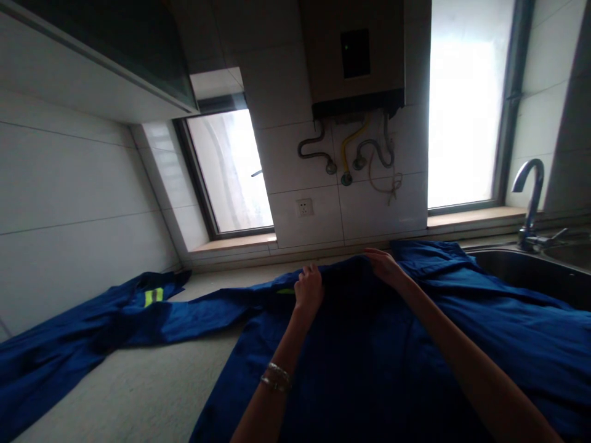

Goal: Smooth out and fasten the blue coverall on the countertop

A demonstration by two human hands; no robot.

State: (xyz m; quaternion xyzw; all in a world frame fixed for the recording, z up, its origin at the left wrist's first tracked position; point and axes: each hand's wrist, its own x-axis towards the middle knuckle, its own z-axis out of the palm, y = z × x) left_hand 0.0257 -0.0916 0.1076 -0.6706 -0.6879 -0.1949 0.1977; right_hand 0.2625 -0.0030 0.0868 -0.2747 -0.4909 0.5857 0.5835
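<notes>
A dark blue work jacket (351, 357) is spread over the counter in front of me, with a sleeve-like length reaching left. My left hand (309, 288), with bracelets on its wrist, is closed on the jacket's far edge, beside a small yellow-green strip. A little to the right, my right hand (385, 269) grips the same edge with fingers fairly straight; its thumb is mostly hidden. Between the hands the cloth edge is slightly raised. More blue cloth (498, 307) lies to the right, up against the sink.
Blue cloth with a yellow-green reflective patch (154, 297) lies along the left wall on the pale counter (138, 394). At right are a sink (503, 258) and a tall faucet (530, 197). A water heater (355, 55) with pipes hangs between two windows, above a socket (305, 207).
</notes>
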